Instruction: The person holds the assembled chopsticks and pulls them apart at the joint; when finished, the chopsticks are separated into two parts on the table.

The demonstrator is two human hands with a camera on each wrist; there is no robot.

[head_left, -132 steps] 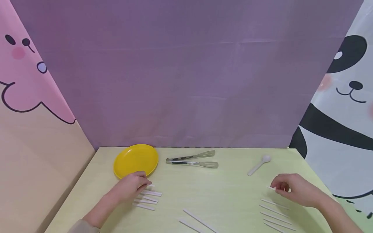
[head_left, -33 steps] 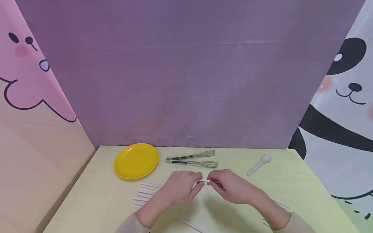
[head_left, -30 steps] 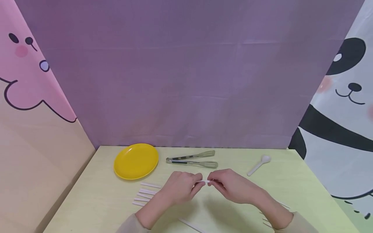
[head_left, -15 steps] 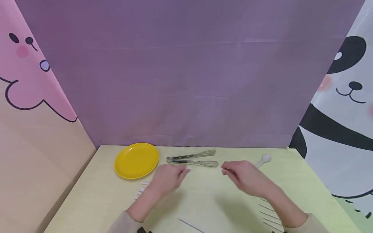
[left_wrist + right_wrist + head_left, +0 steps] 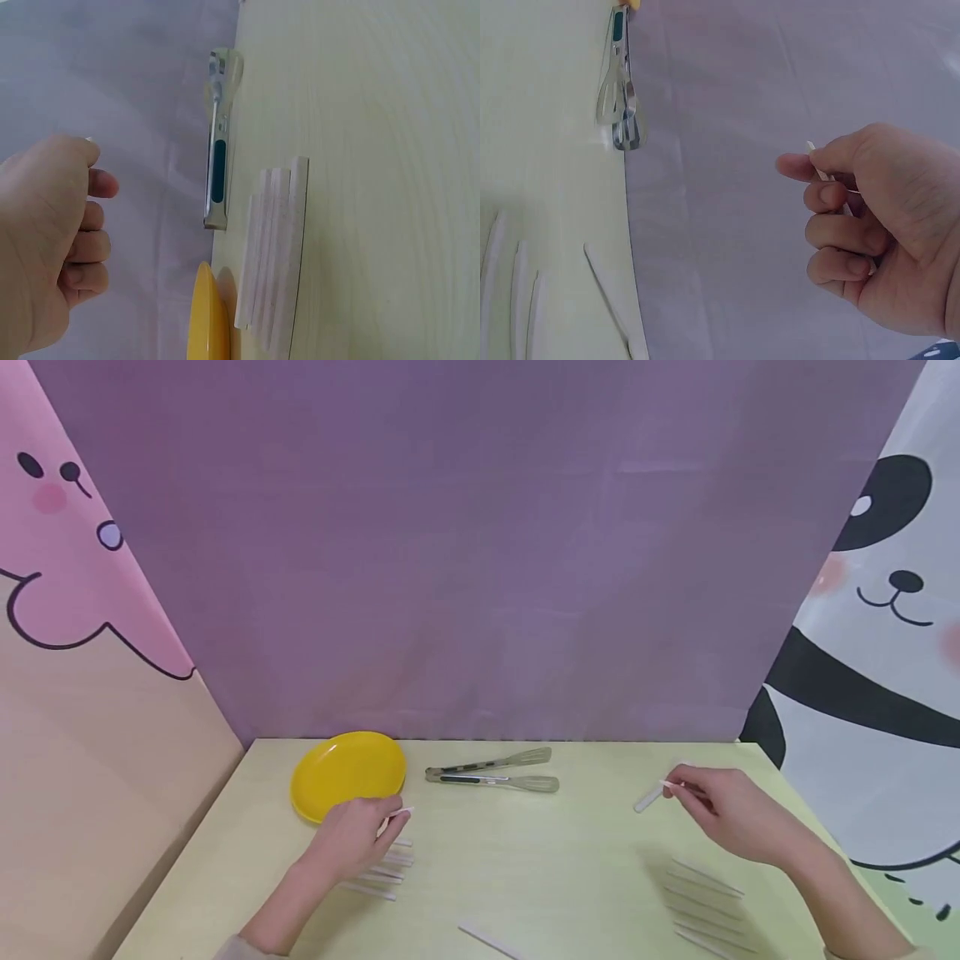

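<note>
My left hand [image 5: 348,839] pinches a short white chopstick piece [image 5: 402,811] above the left row, near the yellow plate [image 5: 348,768]. In the left wrist view only a tiny white tip of it shows. My right hand [image 5: 735,810] holds a thin tapered chopstick piece [image 5: 820,166] between thumb and curled fingers, in the air over the spoon [image 5: 648,797], whose bowl is mostly hidden. Below the left hand lie several thicker chopstick pieces [image 5: 279,247], partly covered in the head view. Several thin pieces [image 5: 708,913] lie in a row at right. One longer chopstick [image 5: 487,941] lies front centre.
Metal tongs [image 5: 491,777] lie spread at the back of the pale table [image 5: 540,868]. A purple cloth wall [image 5: 480,568] rises behind the table's far edge. Printed side panels, one with a panda [image 5: 900,693], stand left and right.
Two long chopsticks lay at front centre; one remains there. My hands met around a chopstick, pulled it apart into two pieces, and have moved outward, each carrying one piece.
</note>
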